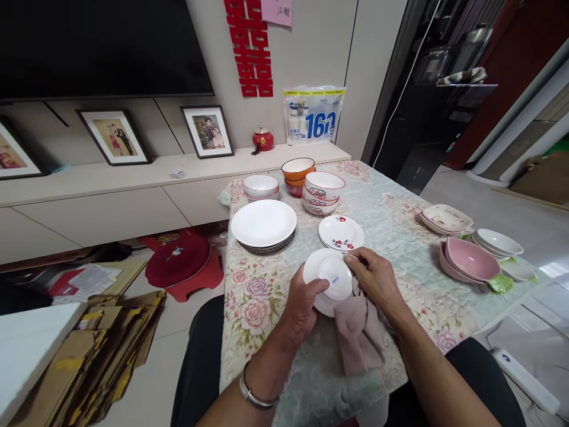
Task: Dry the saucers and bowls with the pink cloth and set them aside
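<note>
White plate [341,270]: 1, over bench [398,240] toward near edge | pink bowls [473,258]: 2, nested, toward right edge | cloth [361,341]: 1, below plate | hands: 2, right hand [377,277] pinching rim between fingers, left hand [302,302] gripping, thumb on top

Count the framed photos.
3, all on the ledge: left photo, cut off by the image edge; middle photo; right photo, nearest the red pot. More may be out of frame.
</note>
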{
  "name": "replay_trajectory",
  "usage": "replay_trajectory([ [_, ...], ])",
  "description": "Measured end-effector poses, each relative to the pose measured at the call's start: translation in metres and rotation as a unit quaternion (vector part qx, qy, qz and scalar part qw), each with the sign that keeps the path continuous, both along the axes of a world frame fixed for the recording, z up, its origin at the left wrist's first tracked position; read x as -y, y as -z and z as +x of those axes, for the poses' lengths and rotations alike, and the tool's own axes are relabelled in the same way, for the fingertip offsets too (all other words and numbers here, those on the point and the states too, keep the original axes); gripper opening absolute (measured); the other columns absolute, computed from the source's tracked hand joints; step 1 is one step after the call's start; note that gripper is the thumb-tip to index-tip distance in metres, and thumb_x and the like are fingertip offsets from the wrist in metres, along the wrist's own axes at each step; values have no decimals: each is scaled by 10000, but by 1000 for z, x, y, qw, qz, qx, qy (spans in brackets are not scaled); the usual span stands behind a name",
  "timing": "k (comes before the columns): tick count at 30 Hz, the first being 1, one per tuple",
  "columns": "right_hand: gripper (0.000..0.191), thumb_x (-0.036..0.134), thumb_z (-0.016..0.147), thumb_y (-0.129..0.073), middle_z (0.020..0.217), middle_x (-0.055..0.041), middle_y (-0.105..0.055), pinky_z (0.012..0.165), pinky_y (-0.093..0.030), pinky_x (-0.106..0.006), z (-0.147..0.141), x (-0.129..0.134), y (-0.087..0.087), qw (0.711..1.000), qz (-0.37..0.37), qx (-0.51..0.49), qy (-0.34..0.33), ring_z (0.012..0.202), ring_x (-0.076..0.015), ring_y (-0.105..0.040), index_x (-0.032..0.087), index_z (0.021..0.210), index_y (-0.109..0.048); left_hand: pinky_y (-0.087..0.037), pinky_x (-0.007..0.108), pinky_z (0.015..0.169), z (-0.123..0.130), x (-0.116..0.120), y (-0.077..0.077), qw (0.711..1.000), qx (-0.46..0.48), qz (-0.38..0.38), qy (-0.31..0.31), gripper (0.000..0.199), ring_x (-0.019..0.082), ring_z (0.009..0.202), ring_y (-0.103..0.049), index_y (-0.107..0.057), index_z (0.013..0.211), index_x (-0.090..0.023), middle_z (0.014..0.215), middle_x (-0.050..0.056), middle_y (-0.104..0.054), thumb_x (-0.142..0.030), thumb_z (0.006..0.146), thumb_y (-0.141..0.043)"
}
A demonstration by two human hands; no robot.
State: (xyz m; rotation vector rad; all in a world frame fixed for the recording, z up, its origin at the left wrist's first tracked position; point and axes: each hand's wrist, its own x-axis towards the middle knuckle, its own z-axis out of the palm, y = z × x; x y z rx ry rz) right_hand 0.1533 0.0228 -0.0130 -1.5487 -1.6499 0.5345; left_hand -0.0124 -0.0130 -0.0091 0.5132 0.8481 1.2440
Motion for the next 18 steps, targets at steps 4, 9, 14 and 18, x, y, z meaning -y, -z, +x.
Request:
replay_trajectory([
  [4, 267, 415, 860, -516, 678, -5, -654, 591, -397, -278, 2, 1, -1, 1000, -19, 19, 2, 622, -176, -562, 206, 783, -663, -510, 338, 798, -1, -3, 1, 999, 5, -2, -46, 510, 215, 833, -658, -672, 1081, -148, 918, 41, -741, -159, 574, -724],
  [9, 274, 366, 861, -480, 692, -11, -660, 632, -402, -276, 7, 2, 1, 998, -54, 22, -17, 683, -189, -580, 191, 745, -656, -512, 328, 793, -2, -4, 3, 996, 24, 9, -89, 568, 217, 849, -666, -663, 1150, -155, 948, 42, -743, -169, 588, -749],
  [14, 257, 361, 860, -533, 914, -45, -731, 763, -450, -313, 5, 4, 2, 986, -60, -148, -36, 864, -225, -620, 186, 895, -719, -511, 333, 835, -4, -4, 4, 994, 83, 18, -65, 612, 229, 912, -676, -635, 1213, -165, 1012, 62, -747, -149, 612, -750],
  [18, 368, 517, 850, -611, 878, -58, -745, 743, -494, -334, -1, 8, -2, 898, -124, -407, -107, 773, -213, -650, 179, 931, -730, -518, 326, 843, -3, -4, 2, 994, 90, 29, -50, 649, 223, 930, -680, -599, 1272, -181, 1053, 67, -743, -137, 640, -739],
])
